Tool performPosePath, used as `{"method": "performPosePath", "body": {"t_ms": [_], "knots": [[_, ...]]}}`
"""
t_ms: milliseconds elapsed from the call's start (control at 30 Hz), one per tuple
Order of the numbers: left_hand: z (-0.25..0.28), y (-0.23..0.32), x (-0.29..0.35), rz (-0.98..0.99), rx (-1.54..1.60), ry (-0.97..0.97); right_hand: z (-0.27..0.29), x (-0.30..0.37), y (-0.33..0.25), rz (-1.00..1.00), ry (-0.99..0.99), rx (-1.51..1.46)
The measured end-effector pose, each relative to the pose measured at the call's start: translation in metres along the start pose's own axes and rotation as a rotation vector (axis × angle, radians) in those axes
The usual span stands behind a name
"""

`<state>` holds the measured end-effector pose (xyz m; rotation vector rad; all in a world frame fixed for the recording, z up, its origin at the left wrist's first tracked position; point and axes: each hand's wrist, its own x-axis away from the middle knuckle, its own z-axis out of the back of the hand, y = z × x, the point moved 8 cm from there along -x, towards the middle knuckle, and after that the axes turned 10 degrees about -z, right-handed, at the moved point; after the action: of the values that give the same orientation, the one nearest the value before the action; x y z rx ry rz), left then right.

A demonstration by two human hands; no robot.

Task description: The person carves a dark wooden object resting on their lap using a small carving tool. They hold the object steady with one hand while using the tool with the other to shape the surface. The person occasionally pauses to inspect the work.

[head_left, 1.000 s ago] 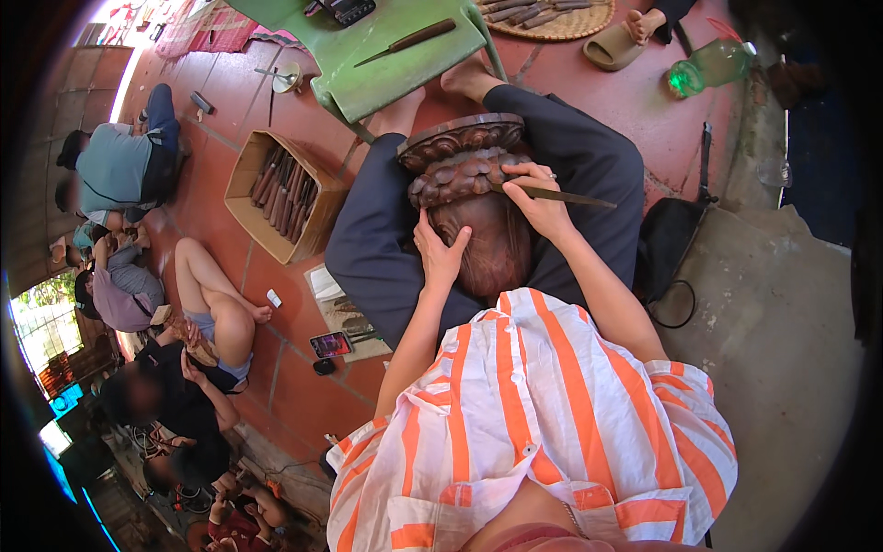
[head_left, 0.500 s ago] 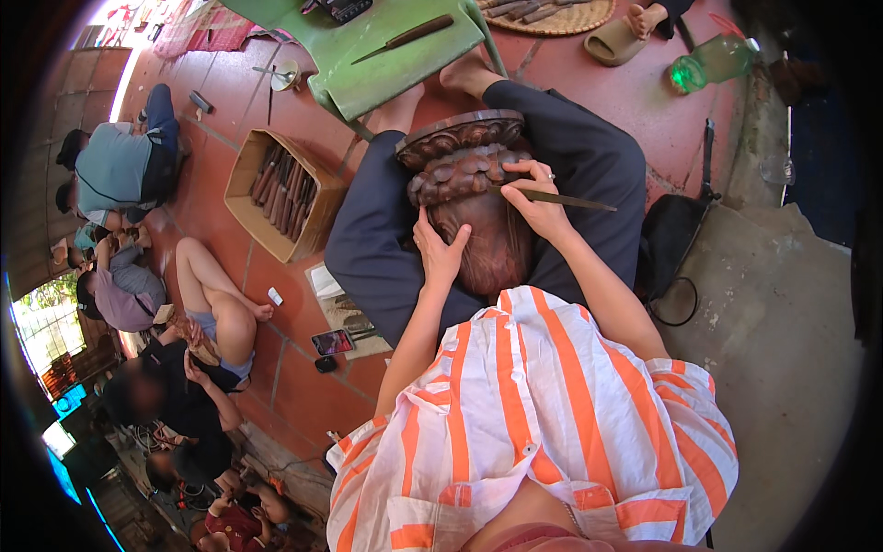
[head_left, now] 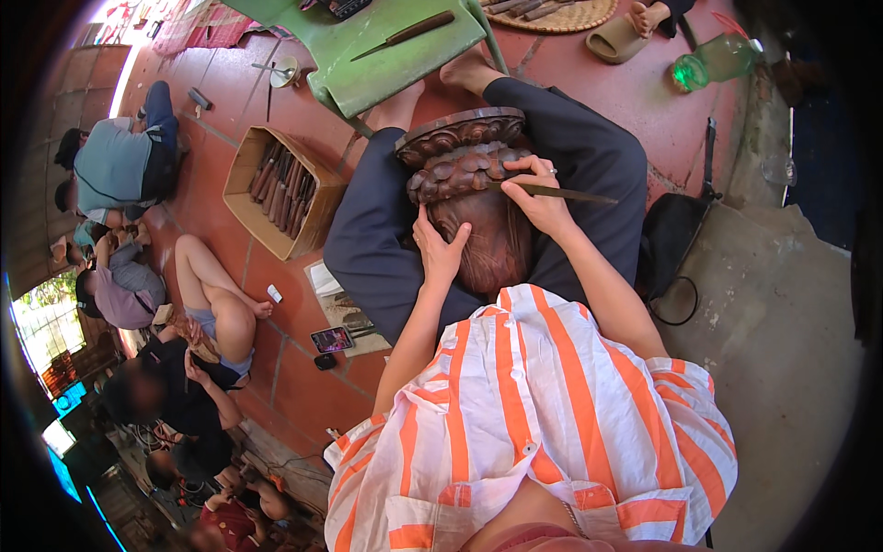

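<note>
A woodcarving workshop: a cardboard box [head_left: 322, 210] packed with wooden-handled tools [head_left: 283, 189] stands on the red tiled floor [head_left: 299, 391], another pointed tool [head_left: 418, 29] lies on a green chair [head_left: 395, 75], and a carved wooden piece [head_left: 464, 172] rests in the person's lap [head_left: 593, 147].

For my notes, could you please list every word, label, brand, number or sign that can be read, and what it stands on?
No text is readable.
Lit black rectangular phone: screen details too small.
Small white rectangular item: any marking too small.
Carved reddish-brown wooden piece: no lettering visible.
Translucent green plastic bottle: no legible lettering.
</note>
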<state>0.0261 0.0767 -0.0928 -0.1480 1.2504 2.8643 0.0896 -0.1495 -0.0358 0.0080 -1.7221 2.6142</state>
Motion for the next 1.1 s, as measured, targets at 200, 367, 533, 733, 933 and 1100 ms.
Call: {"method": "performPosePath", "body": {"t_ms": [200,367,533,733,933,1100], "knots": [[-0.001,-0.001,0.0,-0.002,0.009,-0.002,0.001,0.001,-0.006,0.001,-0.006,0.027],[0.001,0.004,-0.001,-0.014,0.007,0.003,0.004,-0.007,0.007,-0.07,-0.04,-0.037],[0.001,0.002,-0.001,-0.018,-0.003,0.012,0.004,-0.006,-0.007,-0.009,-0.013,0.042],[0.002,0.006,-0.001,-0.016,-0.003,0.01,0.005,-0.012,-0.002,-0.032,-0.06,0.019],[0.002,0.003,0.0,-0.024,-0.005,0.019,0.004,-0.012,-0.019,-0.008,-0.01,0.152],[0.002,0.003,-0.001,-0.011,0.003,0.012,0.006,-0.017,-0.012,-0.001,-0.059,0.11]]}}
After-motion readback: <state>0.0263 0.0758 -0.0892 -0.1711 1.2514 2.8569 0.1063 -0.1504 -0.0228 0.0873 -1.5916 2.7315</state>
